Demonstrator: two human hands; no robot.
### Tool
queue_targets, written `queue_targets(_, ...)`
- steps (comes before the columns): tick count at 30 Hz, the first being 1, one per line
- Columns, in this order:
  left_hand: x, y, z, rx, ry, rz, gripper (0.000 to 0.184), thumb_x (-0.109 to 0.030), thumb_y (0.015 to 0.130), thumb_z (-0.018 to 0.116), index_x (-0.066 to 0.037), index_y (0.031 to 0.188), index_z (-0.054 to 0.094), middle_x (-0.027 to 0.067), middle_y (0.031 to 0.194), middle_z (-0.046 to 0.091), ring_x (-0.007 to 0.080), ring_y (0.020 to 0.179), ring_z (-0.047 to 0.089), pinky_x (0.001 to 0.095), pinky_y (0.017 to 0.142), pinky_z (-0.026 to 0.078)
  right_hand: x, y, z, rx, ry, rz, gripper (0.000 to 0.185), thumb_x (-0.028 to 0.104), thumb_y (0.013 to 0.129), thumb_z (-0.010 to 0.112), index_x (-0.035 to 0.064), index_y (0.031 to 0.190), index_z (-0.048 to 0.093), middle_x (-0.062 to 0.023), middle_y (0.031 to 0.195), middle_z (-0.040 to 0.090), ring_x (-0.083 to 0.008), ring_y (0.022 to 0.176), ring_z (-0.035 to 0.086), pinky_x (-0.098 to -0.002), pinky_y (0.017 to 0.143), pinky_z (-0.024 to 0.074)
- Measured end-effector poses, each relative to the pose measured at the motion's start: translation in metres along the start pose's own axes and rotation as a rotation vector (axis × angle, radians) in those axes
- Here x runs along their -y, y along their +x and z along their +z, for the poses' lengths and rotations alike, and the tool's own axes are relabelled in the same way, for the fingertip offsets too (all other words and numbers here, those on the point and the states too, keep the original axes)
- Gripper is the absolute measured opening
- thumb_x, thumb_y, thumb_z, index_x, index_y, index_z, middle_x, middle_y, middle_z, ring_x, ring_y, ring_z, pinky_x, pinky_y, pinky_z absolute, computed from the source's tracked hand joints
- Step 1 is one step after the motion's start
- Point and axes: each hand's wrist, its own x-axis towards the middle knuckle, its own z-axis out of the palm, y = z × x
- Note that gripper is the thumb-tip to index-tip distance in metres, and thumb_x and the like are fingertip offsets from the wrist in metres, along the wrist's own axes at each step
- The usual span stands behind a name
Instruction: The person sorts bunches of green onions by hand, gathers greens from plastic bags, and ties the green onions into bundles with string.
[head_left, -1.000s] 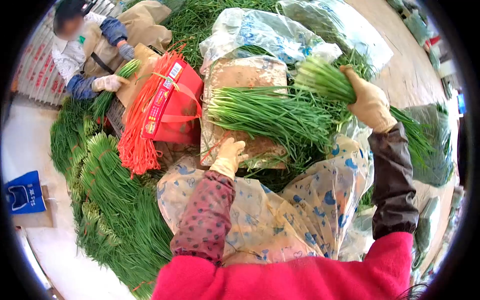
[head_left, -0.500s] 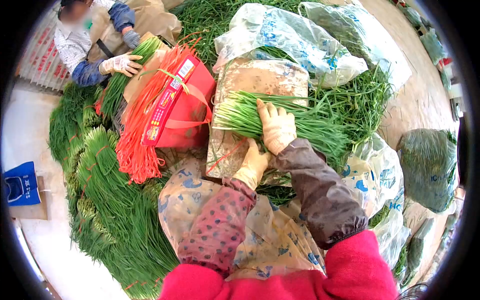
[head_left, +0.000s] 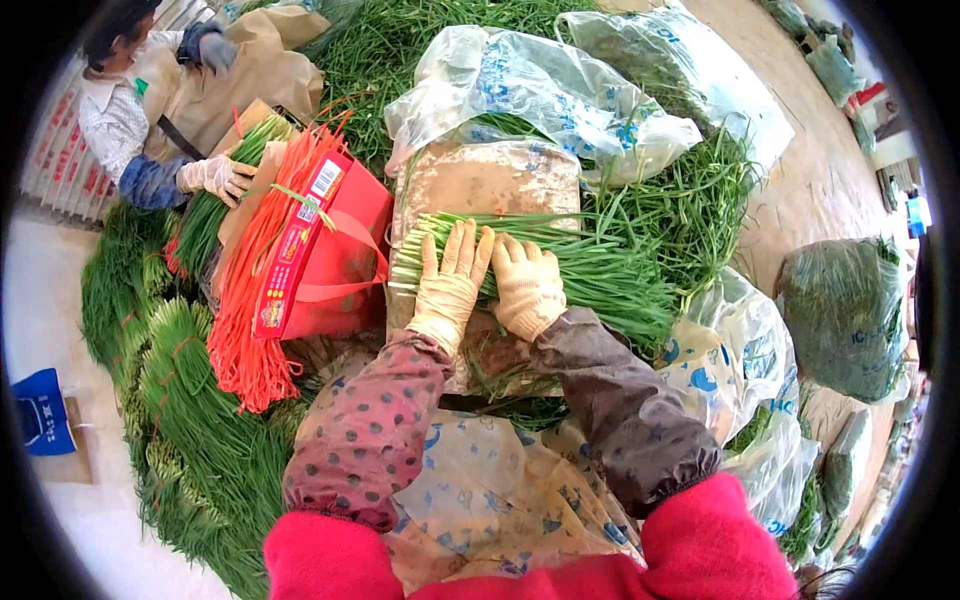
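Note:
A bundle of garlic chives (head_left: 610,265) lies across a worn, dirt-stained board (head_left: 480,175), pale stem ends to the left and green leaves to the right. My left hand (head_left: 450,290), in a cream glove, rests on the stems with its fingers stretched out. Beside it, my gloved right hand (head_left: 527,285) has its fingers bent over the middle of the bundle. A small red bit shows at the bundle's far edge, near my left fingertips. Left of the board stands a red box (head_left: 335,250) with many red ties (head_left: 255,290) draped over it.
Bundled chives (head_left: 200,400) are heaped on the left. Loose greens (head_left: 700,210) and clear plastic bags (head_left: 530,85) surround the board's far and right sides. A filled bag (head_left: 845,315) stands farther right. Across at the far left, a co-worker's gloved hand (head_left: 215,178) touches another bundle.
My left hand has moved up from the board's near side onto the stems, its fingers now extended. The red strip near it no longer shows there. My right hand stays on the bundle, turned more forward.

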Motion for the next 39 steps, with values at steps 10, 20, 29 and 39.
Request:
queue_targets(10, -0.004, 0.007, -0.001, 0.028, -0.251, -0.112, 0.061, -0.014, 0.086, 0.047, -0.009, 0.144, 0.029, 0.0136, 0.137, 0.043, 0.0294, 0.129, 0.039, 0.0579, 0.107, 0.024, -0.055, 0.076, -0.051, 0.063, 0.291, 0.290, 0.026, 0.023, 0.087, 0.060, 0.0076, 0.106, 0.066, -0.0129, 0.095, 0.069, -0.0285, 0.090, 0.066, -0.0362, 0.079, 0.0505)
queue_targets(20, -0.011, 0.001, 0.005, 0.017, -0.266, -0.153, 0.060, -0.015, 0.087, 0.044, -0.008, 0.144, 0.026, 0.0164, 0.140, 0.038, 0.0333, 0.132, 0.034, 0.0621, 0.108, 0.020, -0.076, 0.128, 0.027, 0.346, 0.012, 0.198, 0.016, 0.016, 0.084, 0.058, 0.0097, 0.096, 0.066, -0.0132, 0.085, 0.068, -0.0298, 0.083, 0.066, -0.0383, 0.073, 0.0507)
queue_targets(29, -0.015, 0.003, 0.008, -0.006, -0.356, -0.216, 0.062, -0.013, 0.086, 0.048, -0.009, 0.144, 0.027, 0.0160, 0.142, 0.036, 0.0330, 0.133, 0.033, 0.0625, 0.107, 0.019, -0.050, 0.127, 0.027, 0.379, -0.166, 0.190, 0.020, 0.012, 0.079, 0.060, 0.0116, 0.096, 0.069, -0.0140, 0.091, 0.068, -0.0326, 0.089, 0.065, -0.0394, 0.077, 0.0513)
queue_targets(39, -0.021, -0.003, 0.004, -0.024, -0.293, -0.256, 0.062, -0.015, 0.088, 0.046, -0.009, 0.145, 0.023, 0.0174, 0.145, 0.032, 0.0330, 0.135, 0.030, 0.0613, 0.108, 0.019, -0.043, 0.126, 0.017, 0.134, -0.038, 0.252, 0.019, 0.019, 0.085, 0.054, 0.0047, 0.097, 0.061, -0.0204, 0.078, 0.065, -0.0358, 0.076, 0.064, -0.0416, 0.069, 0.0498)
